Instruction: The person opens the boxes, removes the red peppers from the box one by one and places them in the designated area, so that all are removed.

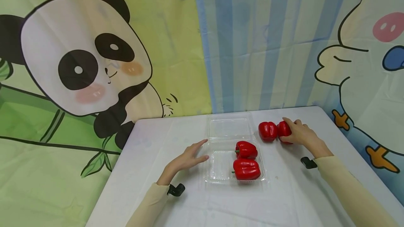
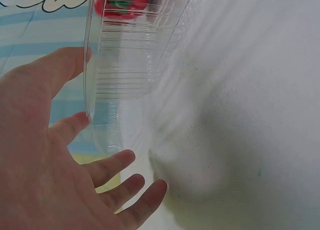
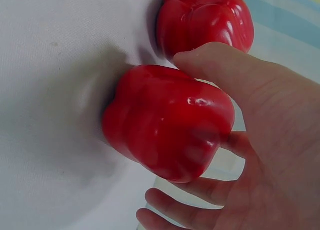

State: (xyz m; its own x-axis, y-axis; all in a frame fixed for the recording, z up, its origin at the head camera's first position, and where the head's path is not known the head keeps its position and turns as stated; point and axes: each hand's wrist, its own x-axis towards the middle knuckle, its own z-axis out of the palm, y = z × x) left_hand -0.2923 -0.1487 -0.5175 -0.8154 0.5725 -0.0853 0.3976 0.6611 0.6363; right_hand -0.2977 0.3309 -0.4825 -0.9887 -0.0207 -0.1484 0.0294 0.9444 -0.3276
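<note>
My right hand [image 1: 300, 133] is at a red bell pepper [image 3: 167, 122] on the table's right. In the right wrist view the thumb lies along one side and fingers curl round the other. A second red bell pepper [image 1: 268, 131] sits right beside it. My left hand [image 1: 188, 156] is spread at the left side of a clear plastic clamshell box [image 1: 217, 164], thumb and index fingertips at its rim in the left wrist view. Two more red bell peppers [image 1: 246, 169] lie on their sides in the box's right half, green stems pointing left.
The clamshell's lid [image 1: 229, 127] lies folded back, away from me. Beneath everything is a white-covered table [image 1: 151, 143], its far edge against a hanging cloth [image 1: 240, 45] printed with a panda and stripes. A black wrist camera [image 1: 308, 163] sits at the right cuff.
</note>
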